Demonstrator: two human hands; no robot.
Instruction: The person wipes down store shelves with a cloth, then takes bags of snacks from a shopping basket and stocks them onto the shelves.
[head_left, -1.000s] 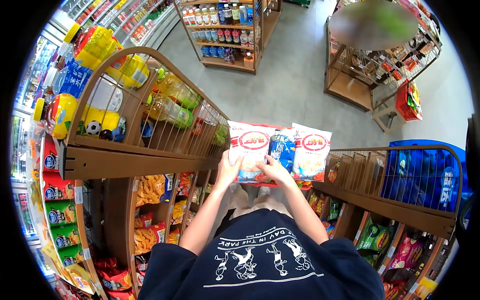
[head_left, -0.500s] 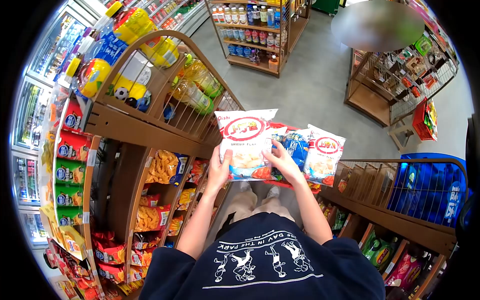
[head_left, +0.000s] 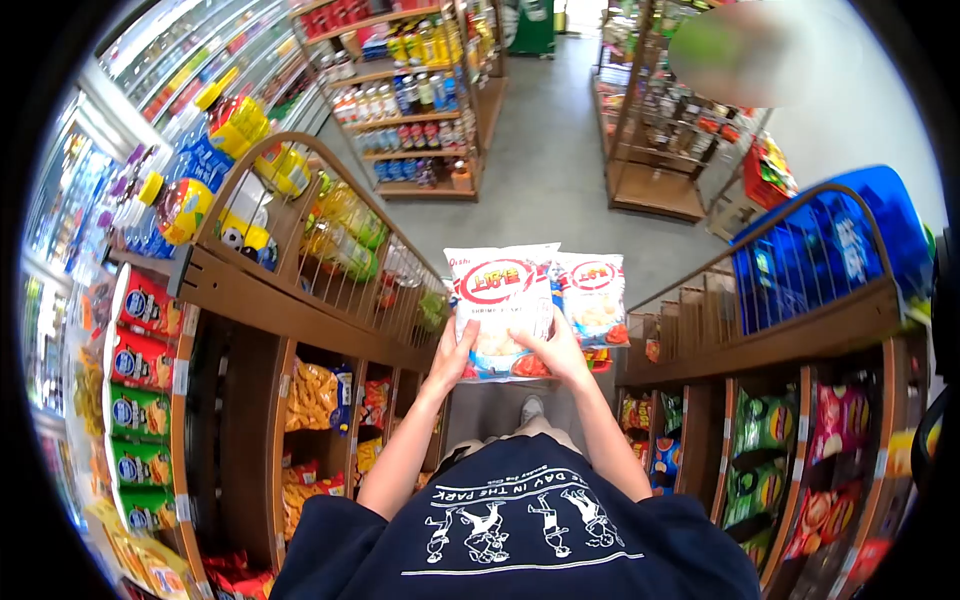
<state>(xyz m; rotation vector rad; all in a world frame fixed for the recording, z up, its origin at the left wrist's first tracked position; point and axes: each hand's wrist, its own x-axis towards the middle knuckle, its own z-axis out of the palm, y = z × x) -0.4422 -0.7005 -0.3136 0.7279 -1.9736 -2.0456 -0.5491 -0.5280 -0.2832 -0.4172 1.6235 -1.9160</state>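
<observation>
A white Oishi shrimp flakes bag [head_left: 503, 300] is held upright in front of my body, its red-ringed logo facing me. My left hand [head_left: 455, 352] grips its lower left side, with the thumb on the front. On the lower right my right hand [head_left: 553, 350] closes round the same bag, thumb across the front. Just behind and to the right stands a second white shrimp flakes bag [head_left: 592, 298], apart from my fingers. Below it a small part of a red basket [head_left: 600, 362] shows; the rest is hidden by the held bag and my hand.
Brown shelving with snack bags [head_left: 318, 397] runs along my left, under a wire-railed top with drink bottles [head_left: 345, 235]. On the right, another shelf unit holds green snack bags [head_left: 765, 420] and a blue bin [head_left: 850, 235]. A bottle rack [head_left: 410, 105] stands ahead beside a grey floor aisle [head_left: 540, 150].
My right hand has moved left, closer to my left hand, on the held bag. The blue bags in the basket are now hidden. The view has shifted forward along the aisle.
</observation>
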